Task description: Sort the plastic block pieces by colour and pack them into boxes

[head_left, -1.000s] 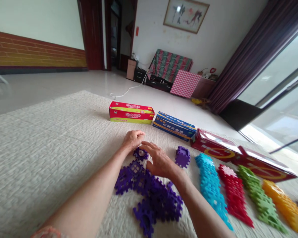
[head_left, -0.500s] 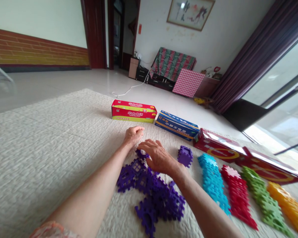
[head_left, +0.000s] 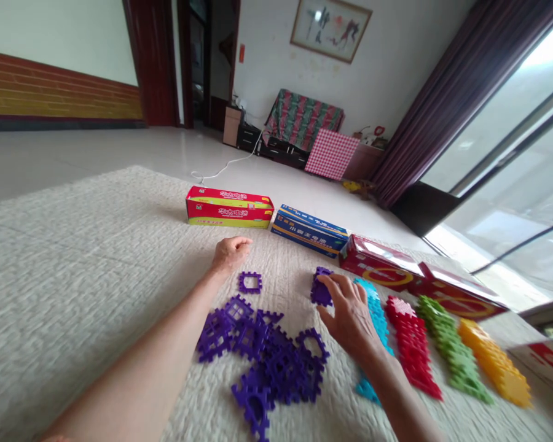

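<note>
My left hand rests on the mat, its fingers curled closed and no thing showing in them. Just in front of it, a square purple frame-shaped tile lies alone. My right hand is over the right side of a small stack of purple interlocking tiles, thumb and fingers apart. Its fingertips overlap the stack's edge; whether they press on it I cannot tell. Between my forearms spreads a loose heap of purple tiles. A row of light blue tiles runs partly under my right hand and forearm.
Rows of red, green and yellow tiles lie to the right. Behind stand a red-and-yellow box, a blue box and dark red boxes. A textured cream mat covers the floor here.
My right hand has moved right, from over the heap's far tile to the purple stack, uncovering the frame-shaped tile. My left hand stays curled near the same place. The view has turned slightly right.
</note>
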The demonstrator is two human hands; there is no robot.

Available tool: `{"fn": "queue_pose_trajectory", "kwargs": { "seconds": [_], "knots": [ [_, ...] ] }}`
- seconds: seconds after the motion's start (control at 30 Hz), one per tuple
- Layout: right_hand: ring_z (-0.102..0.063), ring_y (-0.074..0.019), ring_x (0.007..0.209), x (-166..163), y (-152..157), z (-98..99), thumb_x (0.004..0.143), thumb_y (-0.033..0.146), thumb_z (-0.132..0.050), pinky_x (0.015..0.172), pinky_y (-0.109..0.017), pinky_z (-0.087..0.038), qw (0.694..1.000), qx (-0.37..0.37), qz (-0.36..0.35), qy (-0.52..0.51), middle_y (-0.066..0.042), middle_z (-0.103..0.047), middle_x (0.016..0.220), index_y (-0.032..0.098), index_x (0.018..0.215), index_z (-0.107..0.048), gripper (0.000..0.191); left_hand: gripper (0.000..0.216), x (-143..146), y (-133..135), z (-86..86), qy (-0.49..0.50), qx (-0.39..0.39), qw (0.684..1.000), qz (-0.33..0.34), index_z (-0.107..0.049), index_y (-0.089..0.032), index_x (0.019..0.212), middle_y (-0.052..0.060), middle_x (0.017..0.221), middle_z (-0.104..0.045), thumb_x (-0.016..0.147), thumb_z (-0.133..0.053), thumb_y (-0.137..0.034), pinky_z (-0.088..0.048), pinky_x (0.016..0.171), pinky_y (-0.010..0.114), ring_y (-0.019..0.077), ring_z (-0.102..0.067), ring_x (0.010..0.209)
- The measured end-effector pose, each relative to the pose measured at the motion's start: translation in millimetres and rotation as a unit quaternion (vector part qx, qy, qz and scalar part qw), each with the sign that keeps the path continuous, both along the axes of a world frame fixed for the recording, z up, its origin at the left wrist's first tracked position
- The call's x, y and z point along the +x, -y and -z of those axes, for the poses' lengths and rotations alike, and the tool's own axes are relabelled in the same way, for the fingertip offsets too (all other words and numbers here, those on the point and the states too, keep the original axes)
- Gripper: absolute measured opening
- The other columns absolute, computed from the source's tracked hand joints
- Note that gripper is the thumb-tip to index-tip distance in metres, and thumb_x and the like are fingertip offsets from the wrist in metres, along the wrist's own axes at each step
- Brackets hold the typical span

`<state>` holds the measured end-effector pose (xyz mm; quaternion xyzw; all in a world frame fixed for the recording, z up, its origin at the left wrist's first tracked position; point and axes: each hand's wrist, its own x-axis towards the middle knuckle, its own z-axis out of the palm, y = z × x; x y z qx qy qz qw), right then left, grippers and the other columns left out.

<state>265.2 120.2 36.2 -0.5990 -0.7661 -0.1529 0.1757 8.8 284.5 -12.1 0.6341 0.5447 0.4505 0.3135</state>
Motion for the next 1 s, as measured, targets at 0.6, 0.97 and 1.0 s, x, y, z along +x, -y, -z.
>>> {"fn": "queue_pose_trajectory", "kwargs": {
  "seconds": [0.6,0.97,1.0],
  "knots": [
    [-0.049,-0.0248,0.122,-39,59,-8.8,0.086,0.024,-0.051,0.099,-0.046,-0.043,0.974,-0.082,-0.09,-0.192,-0.013,-0.048,0.132,0.022,0.124,-0.046,0.038,0.038,-5,6,-13.9,0.081,-0.068,0.994,-0.002,-0.067,-0.011,0.103,0.006,0.077,-0.072,0.073,-0.051,-0.028,-0.047,0.053,0.02,0.0115,-0.063,0.06],
    [-0.025,-0.036,0.138,-54,110,23.9,0.073,0.063,-0.059,0.105,-0.057,-0.029,0.958,-0.163,0.003,-0.236,-0.018,-0.025,0.15,0.023,0.14,-0.032,0.082,0.03,-67,119,-21.7,-0.1,-0.022,0.992,0.077,-0.068,-0.02,0.104,0.005,0.112,-0.069,0.079,-0.055,-0.03,-0.044,0.097,0.032,0.0197,-0.062,0.107],
    [-0.023,-0.0361,0.138,-57,111,26.2,0.072,0.065,-0.058,0.106,-0.057,-0.027,0.957,-0.163,0.013,-0.24,-0.019,-0.023,0.151,0.022,0.141,-0.03,0.086,0.033,-69,131,-17.2,-0.132,0.025,0.986,0.102,-0.066,-0.02,0.108,0.006,0.119,-0.066,0.08,-0.055,-0.032,-0.041,0.102,0.032,0.0202,-0.058,0.114]
  ]
}}
